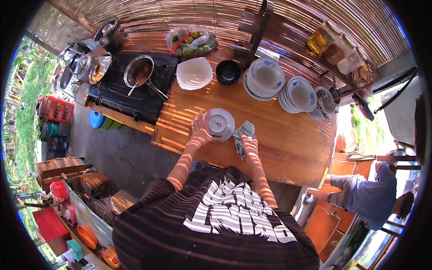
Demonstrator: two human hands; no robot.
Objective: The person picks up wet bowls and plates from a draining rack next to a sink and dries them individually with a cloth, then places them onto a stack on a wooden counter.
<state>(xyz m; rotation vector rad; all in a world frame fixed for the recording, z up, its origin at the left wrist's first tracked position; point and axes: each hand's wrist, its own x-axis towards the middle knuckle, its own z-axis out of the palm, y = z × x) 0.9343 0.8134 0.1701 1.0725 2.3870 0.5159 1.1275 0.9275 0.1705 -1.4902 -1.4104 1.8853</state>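
Note:
My left hand [201, 130] grips a white ceramic bowl [228, 118] by its rim, its underside facing the camera. A green-and-white checked cloth [247, 128] is bunched in my right hand [249, 141], just right of the bowl. Both hands are over the front part of the wooden table [283, 135]. Behind them stand a stack of white square bowls [194, 72], a black bowl [228, 72] and stacks of white flower-patterned bowls [266, 76] and plates [300, 94]. Another cloth [326, 103] lies on the rightmost stack.
A black gas stove [114, 91] at the left holds a saucepan [138, 72] with a spoon in it. A plastic bag of green fruit [192, 42] lies at the back. Jars [337, 49] line a shelf at upper right. Another person [368, 199] stands at far right.

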